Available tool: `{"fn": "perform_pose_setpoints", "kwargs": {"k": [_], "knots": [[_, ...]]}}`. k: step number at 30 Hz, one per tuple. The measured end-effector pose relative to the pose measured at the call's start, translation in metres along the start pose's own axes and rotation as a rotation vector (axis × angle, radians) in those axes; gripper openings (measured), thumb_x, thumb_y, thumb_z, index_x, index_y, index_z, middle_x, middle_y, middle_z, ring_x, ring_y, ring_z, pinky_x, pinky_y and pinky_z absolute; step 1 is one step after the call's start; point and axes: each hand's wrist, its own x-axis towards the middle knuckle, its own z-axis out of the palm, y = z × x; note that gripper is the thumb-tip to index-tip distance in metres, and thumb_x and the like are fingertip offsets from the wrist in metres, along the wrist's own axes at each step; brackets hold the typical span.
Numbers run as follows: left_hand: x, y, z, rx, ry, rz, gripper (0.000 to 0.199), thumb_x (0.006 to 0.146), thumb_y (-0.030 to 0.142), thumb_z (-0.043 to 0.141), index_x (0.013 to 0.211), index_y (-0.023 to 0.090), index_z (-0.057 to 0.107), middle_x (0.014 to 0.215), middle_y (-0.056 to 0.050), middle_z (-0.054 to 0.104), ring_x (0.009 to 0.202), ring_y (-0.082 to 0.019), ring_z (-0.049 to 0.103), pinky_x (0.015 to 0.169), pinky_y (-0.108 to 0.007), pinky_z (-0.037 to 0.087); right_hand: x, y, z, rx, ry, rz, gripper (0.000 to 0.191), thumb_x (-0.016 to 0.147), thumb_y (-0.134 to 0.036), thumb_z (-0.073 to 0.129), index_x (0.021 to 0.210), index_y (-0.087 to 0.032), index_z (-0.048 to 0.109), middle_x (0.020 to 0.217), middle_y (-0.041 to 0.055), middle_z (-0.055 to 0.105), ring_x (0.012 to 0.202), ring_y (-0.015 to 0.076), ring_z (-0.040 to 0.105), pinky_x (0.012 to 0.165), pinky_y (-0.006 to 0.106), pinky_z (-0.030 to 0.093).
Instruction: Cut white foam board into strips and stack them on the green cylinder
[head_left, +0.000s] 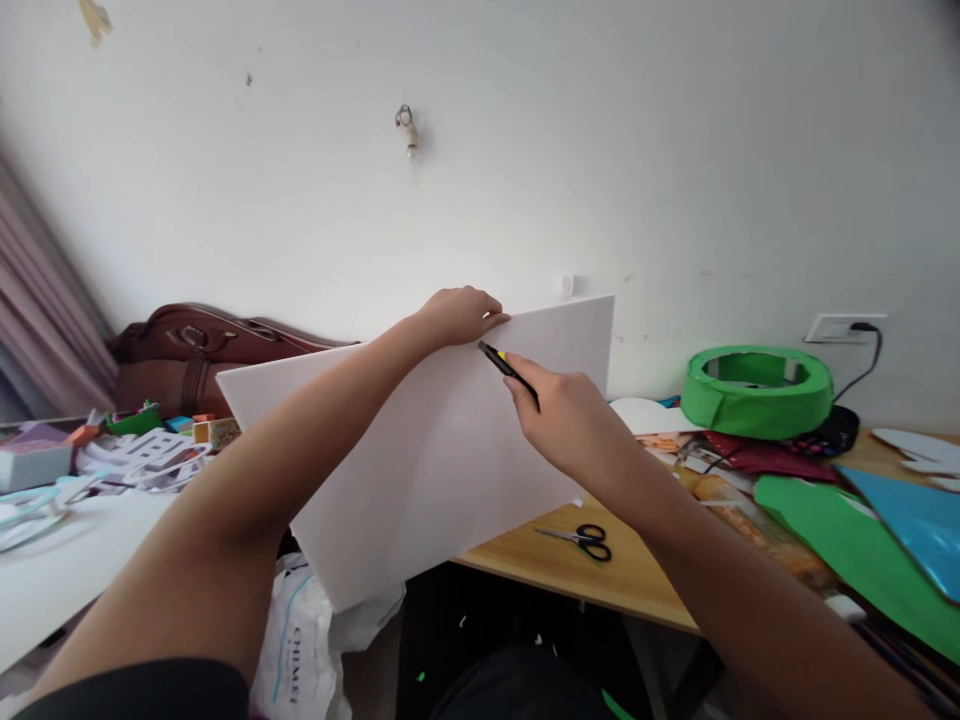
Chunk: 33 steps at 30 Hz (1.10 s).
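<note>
A large white foam board (420,450) stands tilted in front of me, its lower right corner over the table. At its top edge, my left hand (469,315) grips the board with fingers bent over the rim. In my right hand (559,405) is a black and yellow utility knife (504,366), fingers wrapped round its handle. The knife's tip points up and left and lies close to the board's face, just below my left fingers. Whether the blade touches the board I cannot tell.
Scissors (585,541) lie on the wooden table (517,560). Right of the board are a green ring (757,395), green sheets (847,550) and a blue sheet (911,525). White cut-outs (146,455) cover the left surface. A white bag (296,640) sits below.
</note>
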Motion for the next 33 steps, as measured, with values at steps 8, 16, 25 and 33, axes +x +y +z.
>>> {"fn": "perform_pose_setpoints", "kwargs": {"k": [8, 16, 25, 33], "knots": [[-0.003, -0.003, -0.006, -0.075, -0.045, 0.010, 0.045, 0.095, 0.053, 0.037, 0.095, 0.025, 0.072, 0.097, -0.005, 0.073, 0.084, -0.022, 0.063, 0.071, -0.031, 0.041, 0.001, -0.001, -0.008, 0.000, -0.062, -0.008, 0.042, 0.099, -0.030, 0.039, 0.136, -0.022, 0.058, 0.092, 0.0089, 0.076, 0.069, 0.0203, 0.067, 0.059, 0.027, 0.042], [0.004, -0.014, -0.017, -0.077, -0.223, -0.029, 0.046, 0.092, 0.055, 0.041, 0.125, 0.035, 0.066, 0.133, -0.001, 0.063, 0.114, -0.027, 0.058, 0.094, -0.037, 0.042, 0.000, 0.004, -0.012, 0.024, 0.023, -0.009, 0.044, 0.099, -0.030, 0.040, 0.138, -0.020, 0.056, 0.100, 0.0100, 0.076, 0.080, 0.0232, 0.070, 0.069, 0.030, 0.047], [-0.023, -0.014, -0.016, -0.078, -0.170, -0.121, 0.045, 0.098, 0.038, 0.027, 0.119, 0.020, 0.063, 0.126, -0.011, 0.064, 0.111, -0.025, 0.060, 0.094, -0.036, 0.045, 0.005, 0.010, -0.006, 0.140, 0.128, -0.031, 0.045, 0.098, -0.028, 0.042, 0.141, -0.017, 0.053, 0.107, 0.0102, 0.074, 0.082, 0.0226, 0.070, 0.073, 0.030, 0.050], [-0.031, -0.003, -0.018, -0.093, 0.079, -0.312, 0.043, 0.099, 0.036, 0.027, 0.090, 0.020, 0.066, 0.097, -0.009, 0.070, 0.087, -0.023, 0.063, 0.077, -0.033, 0.048, 0.009, 0.004, 0.000, 0.204, 0.099, -0.051, 0.046, 0.099, -0.029, 0.041, 0.143, -0.018, 0.051, 0.108, 0.0104, 0.074, 0.084, 0.0224, 0.070, 0.075, 0.031, 0.050]]}}
